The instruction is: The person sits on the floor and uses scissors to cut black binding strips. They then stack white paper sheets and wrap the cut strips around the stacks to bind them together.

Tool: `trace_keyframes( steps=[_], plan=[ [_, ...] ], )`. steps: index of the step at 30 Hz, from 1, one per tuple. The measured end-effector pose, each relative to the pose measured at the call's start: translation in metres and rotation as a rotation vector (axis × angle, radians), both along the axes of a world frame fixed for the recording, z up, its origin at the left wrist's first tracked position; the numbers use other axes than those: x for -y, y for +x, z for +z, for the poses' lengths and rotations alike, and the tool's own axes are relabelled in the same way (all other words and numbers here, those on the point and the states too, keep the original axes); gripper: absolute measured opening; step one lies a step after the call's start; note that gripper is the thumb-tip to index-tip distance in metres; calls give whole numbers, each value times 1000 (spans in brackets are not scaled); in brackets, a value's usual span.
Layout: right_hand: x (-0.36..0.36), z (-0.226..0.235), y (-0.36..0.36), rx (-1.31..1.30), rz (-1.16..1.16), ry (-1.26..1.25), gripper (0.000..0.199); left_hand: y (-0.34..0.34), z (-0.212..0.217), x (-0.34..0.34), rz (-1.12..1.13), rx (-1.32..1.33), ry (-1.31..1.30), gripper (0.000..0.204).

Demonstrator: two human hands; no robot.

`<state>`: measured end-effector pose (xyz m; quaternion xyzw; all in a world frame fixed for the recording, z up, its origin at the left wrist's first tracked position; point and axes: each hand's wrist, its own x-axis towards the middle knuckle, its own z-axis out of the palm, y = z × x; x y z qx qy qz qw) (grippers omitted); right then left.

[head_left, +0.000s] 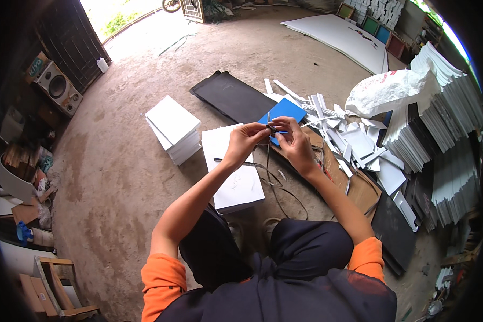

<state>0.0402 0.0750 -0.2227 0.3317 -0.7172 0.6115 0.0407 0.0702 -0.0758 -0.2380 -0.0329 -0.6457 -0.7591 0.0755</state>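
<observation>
Both hands meet in front of me, fingertips pinched together. My left hand (246, 140) and my right hand (296, 146) grip the end of a thin dark strap (274, 186). Between the fingertips is a small dark piece, too small to make out. The strap hangs in loose loops toward the floor, and one end lies across a stack of white sheets (233, 185) just below my left hand. Behind my right hand, a blue sheet (284, 109) rests at the edge of a brown board (359, 189).
A second white stack (173, 122) stands to the left. Black sheets (233, 96) lie beyond. White offcuts (354, 140) are piled at right, beside a white sack (386, 92) and tall sheet stacks (456, 107). A speaker (58, 86) and a wooden frame (56, 287) are at far left.
</observation>
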Motion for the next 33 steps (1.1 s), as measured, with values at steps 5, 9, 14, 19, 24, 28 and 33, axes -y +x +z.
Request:
trace_keyframes(
  steps=[5, 9, 14, 19, 24, 28, 33],
  plan=[
    [0, -1, -3, 69, -31, -52, 25, 4, 10, 2, -42, 40, 35, 13],
    [-1, 0, -1, 34, -34, -21, 26, 4, 9, 4, -58, 48, 10, 12],
    [-2, 11, 4, -70, -102, 110, 31, 1, 7, 8, -110, 31, -71, 12],
    [-3, 7, 4, -185, -162, 197, 36, -4, 2, 14, -244, 141, -27, 19],
    [-2, -2, 1, -566, -87, 113, 41, -3, 4, 26, -534, 438, 217, 25],
    [4, -14, -4, -581, 79, -37, 46, -4, -1, 21, -511, 498, 356, 23],
    [5, -15, -3, -446, -12, -7, 43, -4, 3, 24, -404, 368, 190, 22]
  ],
)
